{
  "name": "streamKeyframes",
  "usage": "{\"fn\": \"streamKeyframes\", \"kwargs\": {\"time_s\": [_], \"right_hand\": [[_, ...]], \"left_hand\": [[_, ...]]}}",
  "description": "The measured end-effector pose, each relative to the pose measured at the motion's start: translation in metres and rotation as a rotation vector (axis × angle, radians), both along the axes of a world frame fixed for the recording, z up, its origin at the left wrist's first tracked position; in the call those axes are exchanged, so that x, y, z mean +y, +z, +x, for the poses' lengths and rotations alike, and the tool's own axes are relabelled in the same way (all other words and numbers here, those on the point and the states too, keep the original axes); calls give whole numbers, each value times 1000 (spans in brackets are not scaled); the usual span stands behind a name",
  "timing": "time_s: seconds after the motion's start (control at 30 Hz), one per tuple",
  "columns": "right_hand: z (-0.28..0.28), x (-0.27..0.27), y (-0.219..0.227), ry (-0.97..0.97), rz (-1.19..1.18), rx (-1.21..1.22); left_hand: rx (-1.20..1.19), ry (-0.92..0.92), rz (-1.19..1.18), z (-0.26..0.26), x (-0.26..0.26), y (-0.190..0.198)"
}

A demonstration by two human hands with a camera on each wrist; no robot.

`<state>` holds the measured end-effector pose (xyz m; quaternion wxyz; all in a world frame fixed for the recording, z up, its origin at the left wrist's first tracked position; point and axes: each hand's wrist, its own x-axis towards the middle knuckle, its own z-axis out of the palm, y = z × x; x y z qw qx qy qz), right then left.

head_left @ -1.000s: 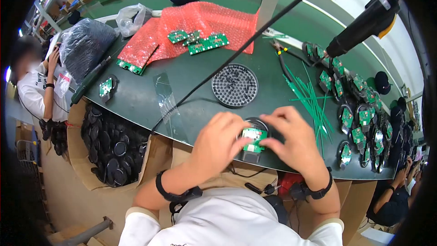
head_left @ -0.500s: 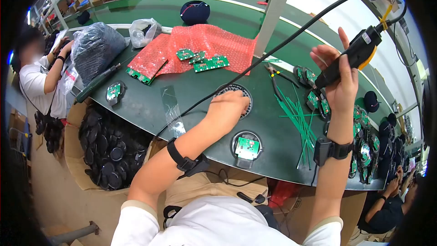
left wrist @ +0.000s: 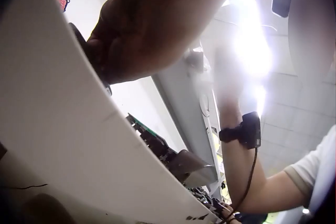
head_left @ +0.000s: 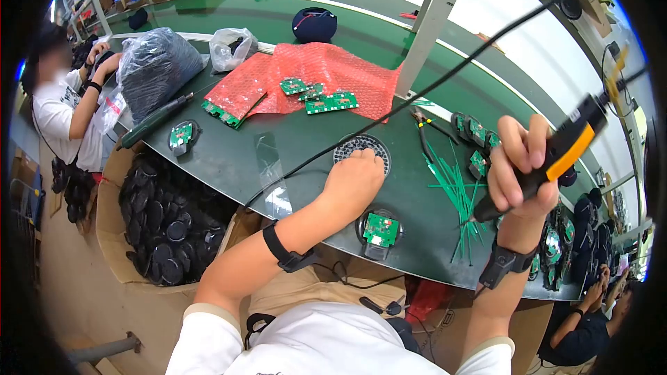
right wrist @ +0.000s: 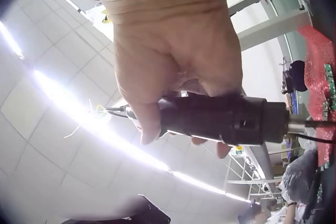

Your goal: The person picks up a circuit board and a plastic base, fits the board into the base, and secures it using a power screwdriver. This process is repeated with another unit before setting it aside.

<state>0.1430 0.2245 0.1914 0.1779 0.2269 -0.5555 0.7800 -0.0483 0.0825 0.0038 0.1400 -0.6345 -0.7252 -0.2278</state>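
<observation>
R hand (head_left: 509, 167), right of frame, grips elec. screwdriver (head_left: 573, 149); L hand (head_left: 353, 184), ctr., at round tray (head_left: 388, 158), finger closure indiscernible; PCB (head_left: 381, 228) lower ctr.

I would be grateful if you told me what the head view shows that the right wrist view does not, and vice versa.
Only the head view shows the left hand at the round dish, the circuit board on a round black part, the green strips and the cardboard box of black parts. Only the right wrist view shows the tiled ceiling. Both show the right hand holding the power screwdriver, and the red bubble wrap.
</observation>
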Motion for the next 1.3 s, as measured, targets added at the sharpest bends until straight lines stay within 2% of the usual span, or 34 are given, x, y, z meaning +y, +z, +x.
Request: {"fn": "streamKeyframes", "kwargs": {"time_s": [0.1, 0.17, 0.2, 0.3, 0.33, 0.4, 0.47, 0.57, 0.6, 0.67, 0.7, 0.83, 1.3], "right_hand": [[8, -14, 1, -154, 3, -36], [5, -29, -3, -303, 36, -50], [3, -31, -6, -315, 83, -60], [-8, -39, -29, -436, 49, -49], [-11, -41, -34, -481, 54, -76], [-19, -48, -48, -575, 44, -62], [-25, -54, -58, -546, -17, -25], [-34, -66, -66, -608, -47, -16], [-35, -67, -70, -606, -49, -21], [-40, -71, -77, -587, -40, 18], [-44, -74, -79, -587, -96, 39], [-49, -77, -80, -632, -109, 20], [-46, -80, -85, -662, -145, -6]], "left_hand": [[48, 22, -70, -3, -1, 4], [-61, -19, 162, -7, -1, 7], [-63, -22, 157, -9, -2, 8], [-525, -148, 244, -12, -11, 13], [-529, -147, 239, -11, -19, 18], [-931, -253, 116, -6, -37, 26], [-1031, -218, 61, 3, -50, 29], [-1258, -180, 12, 17, -65, 21], [-1263, -176, 11, 20, -66, 18], [-1070, -183, 133, 26, -68, 13], [-1147, -157, 97, 29, -69, 12], [-1196, -142, 87, 32, -71, 9], [-914, -245, 209, 29, -66, 10]]}}
